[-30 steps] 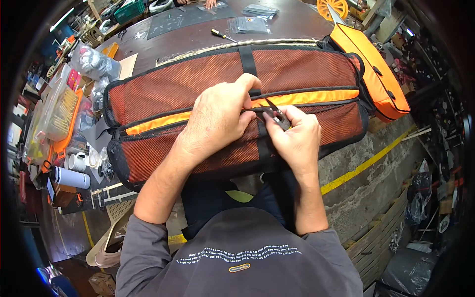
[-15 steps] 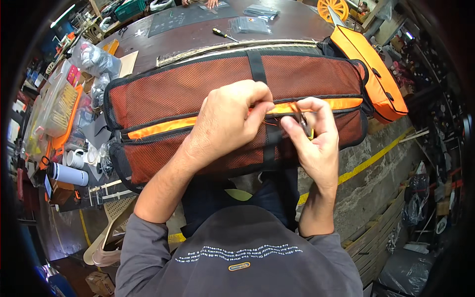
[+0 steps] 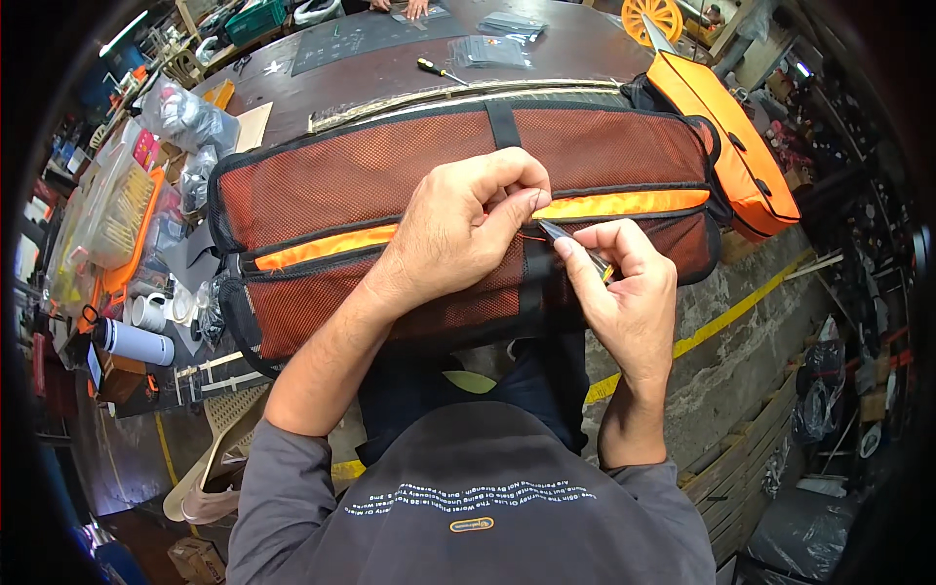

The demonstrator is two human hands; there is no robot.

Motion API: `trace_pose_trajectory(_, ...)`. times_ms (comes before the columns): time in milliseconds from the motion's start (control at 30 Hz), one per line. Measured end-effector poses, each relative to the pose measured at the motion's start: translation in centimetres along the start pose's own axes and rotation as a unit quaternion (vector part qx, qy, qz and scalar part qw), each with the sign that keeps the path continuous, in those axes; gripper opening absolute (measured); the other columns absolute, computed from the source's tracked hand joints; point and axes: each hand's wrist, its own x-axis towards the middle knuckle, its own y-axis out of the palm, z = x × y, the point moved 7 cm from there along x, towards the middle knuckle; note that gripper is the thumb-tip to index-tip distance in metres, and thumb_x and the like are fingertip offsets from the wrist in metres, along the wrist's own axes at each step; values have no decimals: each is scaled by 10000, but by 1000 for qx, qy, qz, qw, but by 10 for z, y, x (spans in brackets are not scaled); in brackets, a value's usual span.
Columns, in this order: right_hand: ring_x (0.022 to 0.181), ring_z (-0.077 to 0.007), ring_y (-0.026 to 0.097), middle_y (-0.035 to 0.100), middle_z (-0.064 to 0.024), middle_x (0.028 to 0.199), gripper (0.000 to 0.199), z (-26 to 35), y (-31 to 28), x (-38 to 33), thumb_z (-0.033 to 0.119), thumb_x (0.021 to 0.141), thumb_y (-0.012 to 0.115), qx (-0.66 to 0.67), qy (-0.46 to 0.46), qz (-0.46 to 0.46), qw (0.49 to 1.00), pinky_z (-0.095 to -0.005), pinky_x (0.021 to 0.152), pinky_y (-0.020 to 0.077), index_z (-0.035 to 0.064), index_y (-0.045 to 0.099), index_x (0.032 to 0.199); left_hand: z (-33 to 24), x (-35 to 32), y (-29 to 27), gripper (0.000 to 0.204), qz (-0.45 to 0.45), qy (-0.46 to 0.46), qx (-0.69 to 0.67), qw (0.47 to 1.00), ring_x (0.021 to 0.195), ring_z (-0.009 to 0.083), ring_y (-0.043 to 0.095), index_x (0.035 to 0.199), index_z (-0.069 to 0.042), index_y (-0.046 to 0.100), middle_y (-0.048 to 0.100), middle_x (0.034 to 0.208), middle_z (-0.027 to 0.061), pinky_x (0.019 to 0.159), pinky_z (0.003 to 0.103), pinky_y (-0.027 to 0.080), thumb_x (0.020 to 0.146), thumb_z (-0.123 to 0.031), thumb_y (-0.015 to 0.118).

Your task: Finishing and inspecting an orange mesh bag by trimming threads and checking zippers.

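Note:
A long bag [image 3: 614, 146] of red-orange mesh with black edging lies before me, a bright orange strip [image 3: 634, 203] running along its middle and a black strap [image 3: 503, 125] crossing it. My left hand [image 3: 468, 216] pinches thumb and forefinger together just over the strip; whatever is between the fingertips is too small to make out. Loose orange thread [image 3: 532, 235] shows right below them. In my right hand [image 3: 629, 283] is a pair of thread snips [image 3: 556, 232], its pointed metal blades close to the left fingertips. The palm partly hides its handle.
Behind the bag, a dark table [image 3: 380, 83] carries a screwdriver [image 3: 441, 70] and plastic packets [image 3: 490, 52]. Another person's hand [image 3: 416, 9] shows at the far edge. An orange case [image 3: 723, 146] is at right; a bottle [image 3: 136, 343] and clear bins [image 3: 117, 210] stand left.
My right hand has turned, bringing the snips' blades into plain view beside my left fingertips. My left hand has shifted slightly right, still pinched.

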Motion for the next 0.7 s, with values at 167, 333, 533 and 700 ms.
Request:
trace_pose_trajectory(167,672,-78,677,769,-75,801,213,1,-5,1,144,966,882,8,15,-5,1000,-287,630,544,-6,776,1074,-13,-1,0,48,48,47,42,997,837,173,721,1057,18,736,748,923,95,795,299,565,1020,-10,724)
trace_pose_trajectory(333,859,-51,670,802,-32,1006,294,-27,-10,8,146,1000,872,119,28,18,992,-256,765,564,-39,749,1193,-39,-40,13,88,48,132,257,956,887,227,678,964,-141,780,726,918,-10,824,401,434,901,-152,841)
trace_pose_trajectory(533,836,-241,810,809,-145,948,292,-40,5,8,142,946,892,3,-14,15,1000,-343,773,608,16,762,1175,-13,-72,37,107,43,153,325,932,934,157,681,998,-180,798,768,1036,-59,944,406,436,900,-191,837)
trace_pose_trajectory(700,938,-322,816,823,-163,1062,316,-56,14,-8,127,894,897,0,-50,36,998,-379,845,624,23,785,1170,12,-92,50,140,8,234,377,896,908,127,704,1036,-197,783,769,1071,-75,1000,416,491,899,-208,810)
